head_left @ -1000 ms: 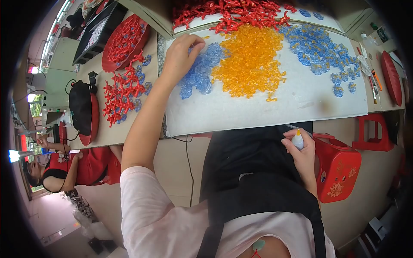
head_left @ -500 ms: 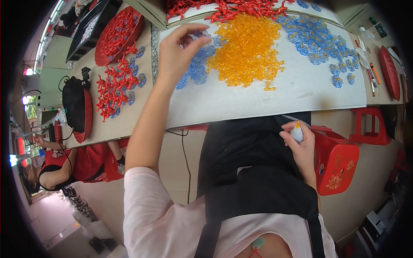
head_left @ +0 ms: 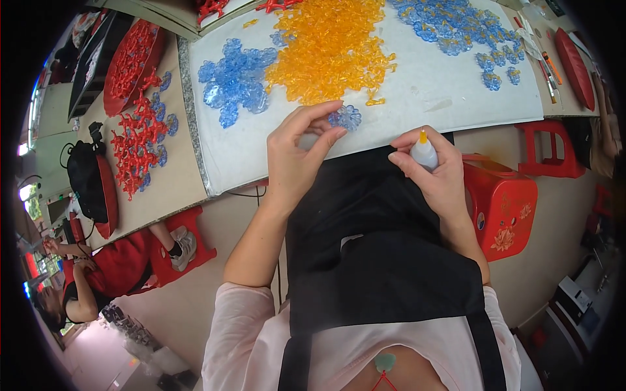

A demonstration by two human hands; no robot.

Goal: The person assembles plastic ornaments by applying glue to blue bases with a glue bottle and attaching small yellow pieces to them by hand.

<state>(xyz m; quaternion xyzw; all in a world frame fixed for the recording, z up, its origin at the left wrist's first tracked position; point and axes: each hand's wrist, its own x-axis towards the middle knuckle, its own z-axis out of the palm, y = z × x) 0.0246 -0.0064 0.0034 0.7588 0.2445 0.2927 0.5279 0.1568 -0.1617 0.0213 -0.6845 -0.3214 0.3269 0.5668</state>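
Observation:
Between the thumb and fingers of my left hand (head_left: 297, 153) is a clear blue flower-shaped piece (head_left: 345, 117), held just above the near edge of the white-covered table (head_left: 430, 117). My right hand (head_left: 440, 166) grips a small white squeeze bottle (head_left: 424, 154) with a yellow tip pointing up, over my black apron. Beyond my left hand lies a heap of clear orange pieces (head_left: 332, 52). Left of that heap is a pile of clear blue pieces (head_left: 238, 78). More blue pieces, some with orange parts on them, (head_left: 450, 26) spread out at the far right.
Red figures with blue pieces (head_left: 140, 140) lie on the left table, near a heaped red tray (head_left: 134, 65). A black bag-like object (head_left: 88, 179) stands there too. Red stools (head_left: 499, 208) are at the right. Another person (head_left: 107, 267) sits at the left.
My left hand has come back from the blue pile toward my body, bringing a blue flower piece near the bottle. My right hand has risen slightly to the left, still holding the bottle.

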